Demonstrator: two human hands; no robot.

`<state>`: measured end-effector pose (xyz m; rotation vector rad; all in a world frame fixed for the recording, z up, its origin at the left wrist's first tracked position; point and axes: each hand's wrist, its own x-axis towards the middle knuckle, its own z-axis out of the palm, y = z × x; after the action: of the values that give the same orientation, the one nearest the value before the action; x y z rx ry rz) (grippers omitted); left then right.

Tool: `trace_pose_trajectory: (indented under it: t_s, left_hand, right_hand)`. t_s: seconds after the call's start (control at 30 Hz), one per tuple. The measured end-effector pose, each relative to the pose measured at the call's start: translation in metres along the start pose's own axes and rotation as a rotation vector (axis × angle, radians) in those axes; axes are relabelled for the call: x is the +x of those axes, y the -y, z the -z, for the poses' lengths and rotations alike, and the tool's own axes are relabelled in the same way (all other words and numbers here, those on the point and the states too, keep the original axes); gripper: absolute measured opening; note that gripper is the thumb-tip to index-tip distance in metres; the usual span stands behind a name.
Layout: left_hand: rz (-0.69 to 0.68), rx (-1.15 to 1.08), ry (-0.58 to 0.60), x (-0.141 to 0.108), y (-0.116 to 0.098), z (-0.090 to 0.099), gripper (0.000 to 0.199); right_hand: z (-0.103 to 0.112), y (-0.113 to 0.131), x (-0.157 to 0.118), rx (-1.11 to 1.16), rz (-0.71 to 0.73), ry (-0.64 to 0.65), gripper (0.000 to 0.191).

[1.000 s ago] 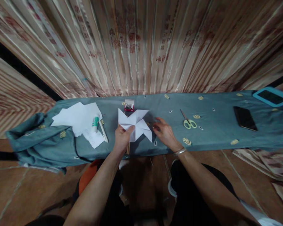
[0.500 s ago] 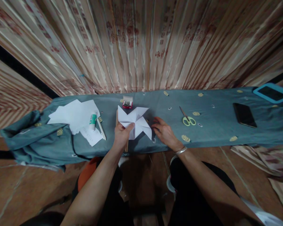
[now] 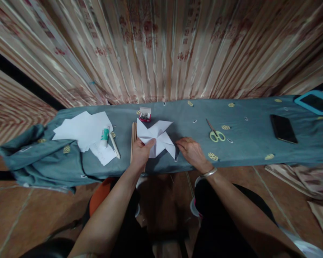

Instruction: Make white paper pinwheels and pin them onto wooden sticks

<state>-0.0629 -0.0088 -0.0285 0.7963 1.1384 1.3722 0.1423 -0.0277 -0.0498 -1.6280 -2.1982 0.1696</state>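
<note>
A white paper pinwheel (image 3: 165, 138) with folded points is held above the cloth. My left hand (image 3: 142, 152) pinches it near the centre, thumb on top. Just right of the pinwheel, my right hand (image 3: 191, 152) has its thumb and fingertips drawn together, apart from the paper; whether something tiny sits between them is too small to tell. Wooden sticks (image 3: 134, 138) lie partly under the pinwheel and my left hand. Behind the pinwheel stands a small open red box (image 3: 145, 114) with little metal pieces inside.
Green-handled scissors (image 3: 216, 134) lie to the right, with a black phone (image 3: 283, 128) and a blue-framed tablet (image 3: 316, 103) farther off. On the left are white paper sheets (image 3: 80, 127), a glue stick (image 3: 104, 137) and a white pen (image 3: 114, 145). A patterned curtain (image 3: 161, 53) hangs behind the table.
My right hand's fingers have closed from a looser spread into a pinch. The pinwheel in my left hand has shifted and turned slightly, showing more of the sticks.
</note>
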Motion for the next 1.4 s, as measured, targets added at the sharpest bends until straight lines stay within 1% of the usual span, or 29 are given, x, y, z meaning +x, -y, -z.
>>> trace_pose_trajectory:
  t_s: [0.1,0.17,0.23,0.33,0.4,0.47,0.63,0.67,0.73,0.8,0.87,0.97,1.07,1.13,1.2,1.27,1.4]
  left_hand:
    - [-0.004,-0.017,0.010,0.001,0.003,-0.001,0.042]
    - [-0.007,-0.014,0.011,0.002,0.004,-0.002,0.043]
    - [-0.010,-0.002,0.008,0.003,0.005,-0.003,0.044]
    - [-0.015,0.009,0.003,0.004,0.004,-0.005,0.043]
    - [-0.019,0.015,0.016,0.003,0.004,-0.006,0.042]
    - [-0.029,0.032,0.025,0.002,0.005,-0.007,0.040]
    - [-0.057,0.104,0.023,-0.001,0.004,-0.008,0.034]
    - [-0.062,0.115,0.030,-0.002,0.004,-0.008,0.033]
    - [-0.067,0.126,0.029,-0.002,0.004,-0.009,0.030]
    - [-0.061,0.124,0.020,-0.002,0.004,-0.011,0.028]
    - [-0.046,0.094,0.016,-0.002,0.005,-0.011,0.028]
    - [-0.037,0.011,-0.001,0.001,0.005,-0.012,0.031]
    - [-0.042,-0.042,-0.013,0.003,0.006,-0.011,0.033]
    - [-0.051,-0.049,-0.007,0.004,0.006,-0.011,0.033]
    - [-0.063,-0.044,-0.009,0.005,0.006,-0.010,0.032]
    - [-0.068,-0.031,-0.015,0.005,0.005,-0.010,0.032]
    - [-0.058,-0.045,-0.004,0.004,0.006,-0.011,0.033]
  right_hand:
    - [0.002,0.000,-0.002,0.013,0.014,0.000,0.025]
    - [0.004,0.000,-0.002,0.086,-0.009,-0.039,0.024]
    - [0.007,0.000,0.000,0.193,-0.082,-0.095,0.021]
    - [0.015,0.003,0.002,0.347,-0.227,-0.164,0.017]
    - [0.021,0.006,0.003,0.439,-0.280,-0.200,0.016]
    - [0.027,0.010,0.004,0.538,-0.284,-0.247,0.015]
    - [0.038,0.027,0.008,0.805,-0.260,-0.416,0.014]
    - [0.039,0.032,0.009,0.840,-0.251,-0.425,0.013]
    - [0.039,0.041,0.009,0.869,-0.224,-0.400,0.012]
    - [0.040,0.048,0.008,0.838,-0.197,-0.357,0.009]
    - [0.041,0.053,0.005,0.751,-0.155,-0.329,0.008]
    - [0.042,0.058,-0.003,0.556,-0.018,-0.303,0.009]
    - [0.039,0.064,-0.012,0.346,0.143,-0.268,0.016]
    - [0.037,0.069,-0.017,0.240,0.186,-0.239,0.021]
    - [0.036,0.071,-0.020,0.206,0.197,-0.213,0.024]
    - [0.036,0.071,-0.020,0.236,0.202,-0.200,0.023]
    - [0.039,0.069,-0.019,0.305,0.161,-0.220,0.017]
